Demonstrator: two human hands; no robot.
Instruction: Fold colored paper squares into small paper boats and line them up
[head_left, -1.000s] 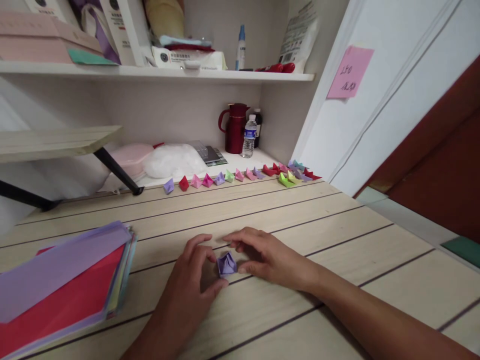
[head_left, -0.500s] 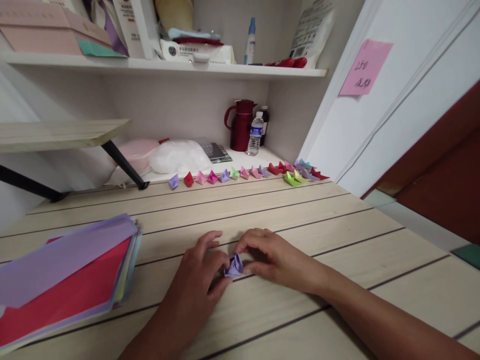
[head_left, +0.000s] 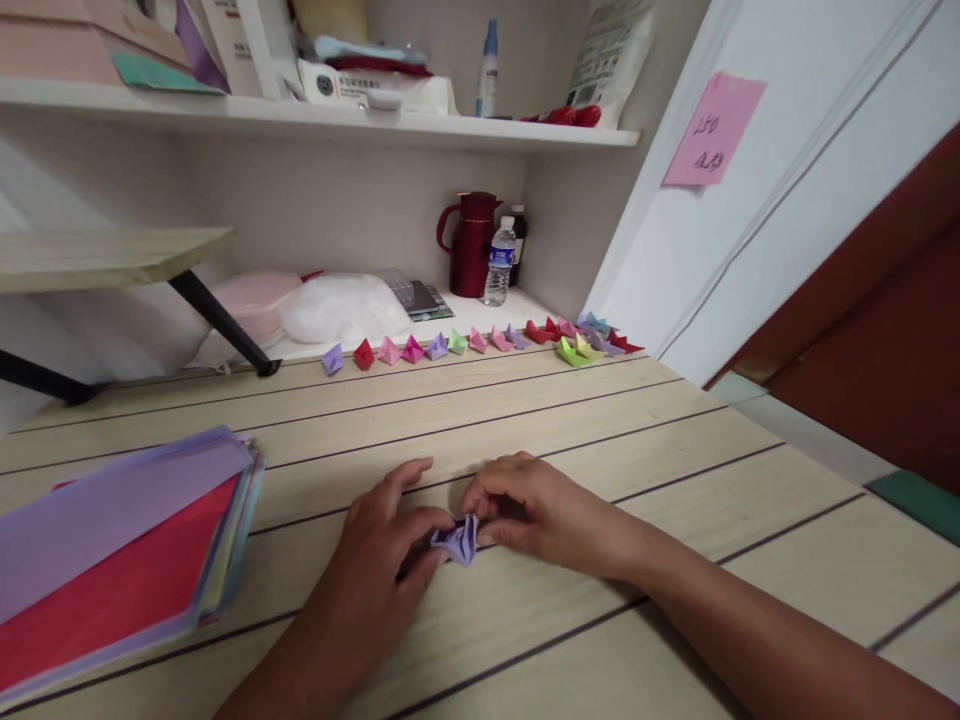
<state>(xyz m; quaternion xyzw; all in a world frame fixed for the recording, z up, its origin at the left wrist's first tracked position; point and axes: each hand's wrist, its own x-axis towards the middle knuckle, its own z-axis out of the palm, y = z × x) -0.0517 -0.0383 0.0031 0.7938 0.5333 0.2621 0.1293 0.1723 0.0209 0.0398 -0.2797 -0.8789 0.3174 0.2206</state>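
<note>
A small folded piece of purple paper [head_left: 459, 541] sits between my two hands, just above the wooden tabletop [head_left: 570, 640]. My left hand [head_left: 386, 535] pinches its left side between thumb and forefinger. From the right, the thumb and fingers of my right hand [head_left: 521, 505] grip its other edge. Layered folds show on the side of the paper facing me. Along the table's back edge stands a row of small folded paper boats [head_left: 412, 349] in several colours, with a tighter cluster at the right end, including a lime green boat [head_left: 574, 353].
Coloured paper sheets [head_left: 150, 560] lie stacked at the left. A small raised shelf [head_left: 112, 255] on black legs stands behind them. At the back are a dark red jug [head_left: 471, 250], a water bottle [head_left: 499, 262] and a white plastic bag [head_left: 345, 308]. An upper shelf [head_left: 337, 122] holds boxes and packets.
The purple paper has been turned and pulled wider, so its folds show more. Both hands keep hold of it. The whole view has shifted slightly, moving the surroundings left in the picture.
</note>
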